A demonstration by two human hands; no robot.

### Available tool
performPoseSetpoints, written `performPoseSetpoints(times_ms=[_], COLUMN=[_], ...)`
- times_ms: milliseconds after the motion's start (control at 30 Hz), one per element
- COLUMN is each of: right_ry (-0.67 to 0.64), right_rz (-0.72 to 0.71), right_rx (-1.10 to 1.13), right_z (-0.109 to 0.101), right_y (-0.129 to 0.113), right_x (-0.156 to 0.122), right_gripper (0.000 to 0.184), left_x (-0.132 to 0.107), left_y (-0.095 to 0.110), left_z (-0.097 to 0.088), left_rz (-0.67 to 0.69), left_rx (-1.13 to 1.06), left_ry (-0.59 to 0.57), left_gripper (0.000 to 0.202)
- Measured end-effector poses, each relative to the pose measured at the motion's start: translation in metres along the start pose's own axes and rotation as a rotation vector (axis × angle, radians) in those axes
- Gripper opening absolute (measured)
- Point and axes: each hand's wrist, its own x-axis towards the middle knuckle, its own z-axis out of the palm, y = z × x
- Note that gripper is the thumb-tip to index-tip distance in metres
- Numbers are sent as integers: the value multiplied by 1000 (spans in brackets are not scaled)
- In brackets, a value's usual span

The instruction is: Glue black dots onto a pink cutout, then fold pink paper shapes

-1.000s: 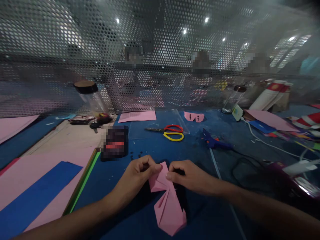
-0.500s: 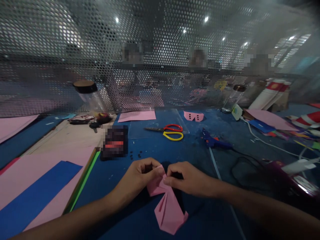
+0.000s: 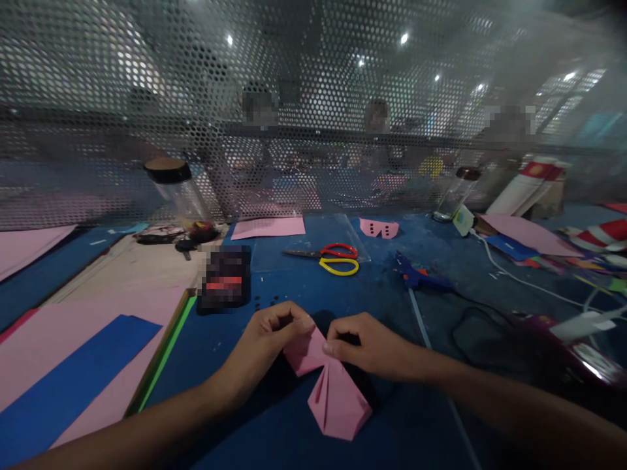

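Note:
A folded pink paper piece (image 3: 336,398) lies on the blue table (image 3: 274,424) just in front of me, its pointed end toward me. My left hand (image 3: 267,343) pinches the paper's upper left flap with fingers curled. My right hand (image 3: 365,346) pinches the paper's top middle, fingers pressed together. The two hands nearly touch above the fold.
Red and yellow scissors (image 3: 336,258) and a blue glue gun (image 3: 418,277) lie farther back. Pink and blue paper sheets (image 3: 78,365) cover the left. A clear jar (image 3: 179,192), a small pink cutout (image 3: 379,228), cables (image 3: 514,281) and a perforated metal screen (image 3: 313,111) stand behind.
The paper's top point has been folded down and flattened under my fingers. The piece looks shorter and has shifted a little away from me.

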Motion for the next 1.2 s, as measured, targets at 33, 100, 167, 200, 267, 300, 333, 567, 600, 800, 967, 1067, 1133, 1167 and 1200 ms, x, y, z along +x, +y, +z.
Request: performPoseSetpoints(times_ms=[33,100,167,200,267,300,333,567,600,800,967,1067,1133,1167,1200], right_ry=[12,39,59,64,67,66,59,-71,-60,100,129,140,143,145,145], right_rz=[6,17,25,24,7,-9,-26,-76,-58,44,70,66,60,58,55], right_rx=[14,34,39,41,63,94,138,387,385,253,220,207,209,210,211], right_z=[0,1,1,0,-2,-4,-6,-14,-13,-4,-2,-2,-1,-1,-1], right_y=[0,1,2,2,1,1,0,-2,-1,4,6,6,7,8,8], right_x=[0,1,2,2,3,3,2,-2,-1,4,4,4,5,5,5], right_gripper=[28,31,32,33,40,44,49,64,60,26,23,22,21,21,20], left_x=[0,1,2,2,2,2,2,6,6,2,2,3,3,3,3], left_y=[0,0,0,1,2,2,2,2,2,5,4,2,0,-1,-1], left_z=[0,0,1,1,1,1,0,-8,-8,-3,-1,-1,0,0,0], left_rz=[3,-2,-17,-19,-7,3,12,3,3,2,-9,-14,-15,-17,-19], left_rx=[8,27,41,42,29,19,8,-67,-67,-59,-50,-36,-15,-4,5], left_ry=[4,0,-8,-4,31,56,82,210,215,160,128,119,97,88,82], left_gripper=[29,31,33,34,34,34,34,32,33,30,27,26,27,28,29])
